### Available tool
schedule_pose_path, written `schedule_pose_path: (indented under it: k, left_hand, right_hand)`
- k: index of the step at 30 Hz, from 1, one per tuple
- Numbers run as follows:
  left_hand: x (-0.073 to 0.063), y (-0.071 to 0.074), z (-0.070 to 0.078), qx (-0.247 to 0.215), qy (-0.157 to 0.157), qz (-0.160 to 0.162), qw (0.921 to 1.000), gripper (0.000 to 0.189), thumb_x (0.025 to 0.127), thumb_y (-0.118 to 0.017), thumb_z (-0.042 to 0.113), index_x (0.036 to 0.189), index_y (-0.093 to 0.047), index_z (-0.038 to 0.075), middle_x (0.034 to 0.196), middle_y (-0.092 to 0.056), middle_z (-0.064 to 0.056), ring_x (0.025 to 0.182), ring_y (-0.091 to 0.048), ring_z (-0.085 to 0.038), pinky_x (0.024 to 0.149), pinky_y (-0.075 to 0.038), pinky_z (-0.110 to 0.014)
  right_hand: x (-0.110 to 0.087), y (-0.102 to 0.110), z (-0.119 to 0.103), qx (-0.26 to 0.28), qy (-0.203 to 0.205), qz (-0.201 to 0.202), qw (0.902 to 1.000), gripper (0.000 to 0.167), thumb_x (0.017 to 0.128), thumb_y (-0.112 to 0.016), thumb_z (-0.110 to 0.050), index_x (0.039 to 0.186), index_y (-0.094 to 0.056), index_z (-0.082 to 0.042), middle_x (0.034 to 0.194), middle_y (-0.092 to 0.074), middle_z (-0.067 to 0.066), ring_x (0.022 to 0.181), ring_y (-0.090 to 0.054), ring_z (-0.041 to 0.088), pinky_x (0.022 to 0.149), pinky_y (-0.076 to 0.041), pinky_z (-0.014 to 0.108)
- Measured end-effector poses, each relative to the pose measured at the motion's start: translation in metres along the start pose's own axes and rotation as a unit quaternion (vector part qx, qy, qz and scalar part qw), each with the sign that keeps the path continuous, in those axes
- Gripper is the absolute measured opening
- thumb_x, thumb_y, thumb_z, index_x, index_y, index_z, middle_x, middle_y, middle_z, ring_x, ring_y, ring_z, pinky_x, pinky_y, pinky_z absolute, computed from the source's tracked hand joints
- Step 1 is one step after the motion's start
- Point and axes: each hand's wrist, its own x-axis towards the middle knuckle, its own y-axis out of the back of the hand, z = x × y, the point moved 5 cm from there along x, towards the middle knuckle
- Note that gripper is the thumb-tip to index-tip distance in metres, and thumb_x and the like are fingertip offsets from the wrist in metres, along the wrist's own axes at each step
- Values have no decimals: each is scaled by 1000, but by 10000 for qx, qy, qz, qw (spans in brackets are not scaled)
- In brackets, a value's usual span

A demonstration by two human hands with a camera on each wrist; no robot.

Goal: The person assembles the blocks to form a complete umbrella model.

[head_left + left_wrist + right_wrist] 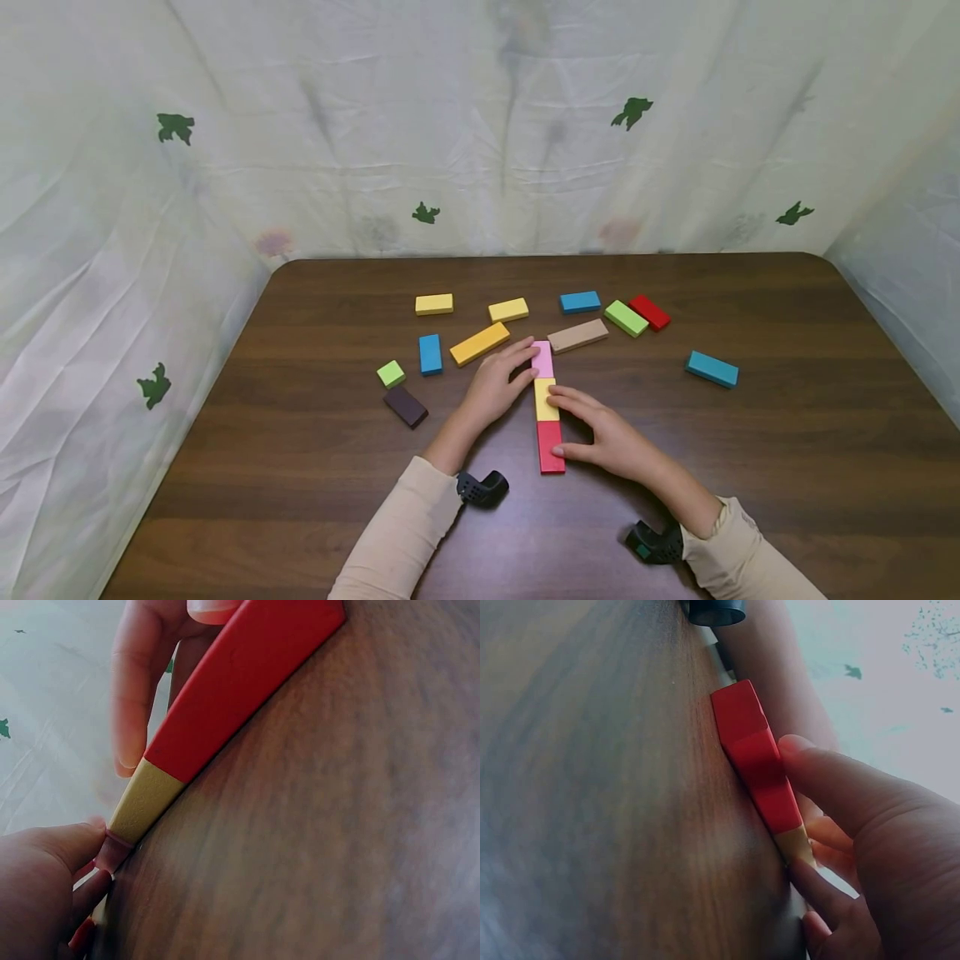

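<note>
Three wooden blocks lie end to end in a line: a pink block [542, 360] at the far end, a yellow block [547, 400] in the middle and a red block [551, 447] nearest me. My left hand [495, 385] touches the left side of the pink block, its thumb by the seam with the yellow one. From the right, my right hand [611, 433] rests its fingertips on the yellow block and its thumb on the red block. In the right wrist view the thumb lies against the red block [757, 761].
A beige block [578, 336] lies close beyond the pink end, with an orange-yellow block [480, 344] to the left. Several more blocks are scattered behind, including a green block [626, 318]. A dark block [406, 407] lies left, a blue block [712, 369] right.
</note>
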Motion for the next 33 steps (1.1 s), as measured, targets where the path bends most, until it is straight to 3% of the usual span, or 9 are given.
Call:
schedule_pose_path:
  k: [11,20,26,30,33]
  left_hand:
    - [0,-1,-2,69,128,-83,9999,40,91,-54,27,129,-51,15,137,-39,4,124,-37,-18,101,-26,-41]
    - [-1,-1,-1,82,87,-116,9999,40,91,-53,27,129,-51,14,138,-39,3,124,-37,-18,100,-26,-41]
    - [-1,0,1,69,100,-133,9998,41,91,-53,27,129,-51,14,138,-39,2,125,-36,-16,101,-25,-41]
    - [-1,1,1,-81,121,-20,9999,42,91,-53,27,130,-49,13,137,-41,0,125,-36,-15,101,-27,-39]
    - [-2,5,2,-327,119,293,9990,41,90,-55,25,129,-50,11,132,-45,-3,122,-39,-16,99,-30,-37]
  right_hand:
    - [6,3,2,-60,40,110,9999,72,77,-69,-39,135,-39,-10,143,-28,6,128,-27,24,97,-29,48]
    - [15,6,9,-232,-44,-122,9996,75,77,-67,-43,139,-35,-14,144,-27,4,130,-26,24,95,-21,60]
    - [17,7,10,-287,-27,-239,9993,77,76,-66,-46,139,-36,-15,144,-28,2,130,-26,24,96,-20,60]
    - [17,7,10,-281,-52,-263,9992,77,76,-66,-48,139,-35,-16,144,-27,1,130,-26,23,96,-21,58]
    - [17,7,10,-260,-94,-273,9992,78,75,-66,-48,139,-36,-16,144,-27,2,129,-26,24,97,-21,57]
